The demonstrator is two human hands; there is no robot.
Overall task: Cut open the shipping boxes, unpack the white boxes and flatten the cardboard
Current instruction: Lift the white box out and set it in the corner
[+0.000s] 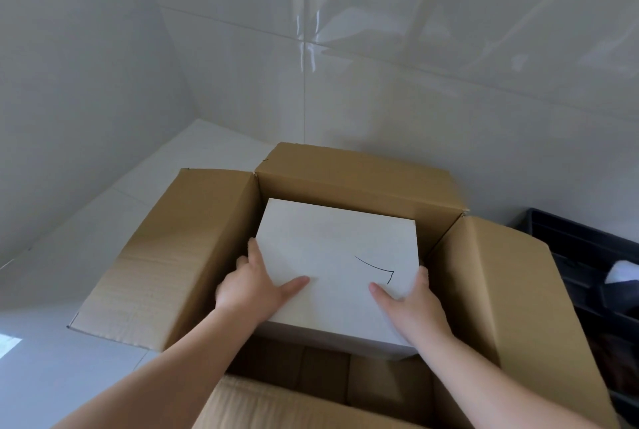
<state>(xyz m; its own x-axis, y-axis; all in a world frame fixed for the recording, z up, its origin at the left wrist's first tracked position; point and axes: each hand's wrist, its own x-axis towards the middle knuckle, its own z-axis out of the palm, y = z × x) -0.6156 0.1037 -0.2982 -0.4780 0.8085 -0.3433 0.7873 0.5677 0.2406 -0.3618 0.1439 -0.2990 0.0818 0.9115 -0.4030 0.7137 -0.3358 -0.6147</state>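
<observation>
The plain white rectangular cardboard box (pixel 337 266) sits inside the large brown corrugated shipping box (pixel 193 255), whose four flaps are folded outward, and both hands clamp it from opposite sides. The left hand (pixel 250 285) has its thumb laid flat across the white lid, pointing inward, while its fingers (pixel 254 248) curl down over the left edge. The right hand (pixel 409 300) mirrors it: thumb on top just below the thin black curved pen mark (pixel 375 267), fingers wrapped over the right edge, their tips hidden behind the side wall. Neither hand is spread; each is closed firmly round an edge of the box.

This looks like the lift-out step. To do it well, press inward evenly with both palms, keep the thumbs flat as a brace against tipping, and raise the box straight up until its base clears the brown walls on either side of the knuckles. A black slatted plastic crate (pixel 587 255) stands beyond the right fingers, past the right flap
</observation>
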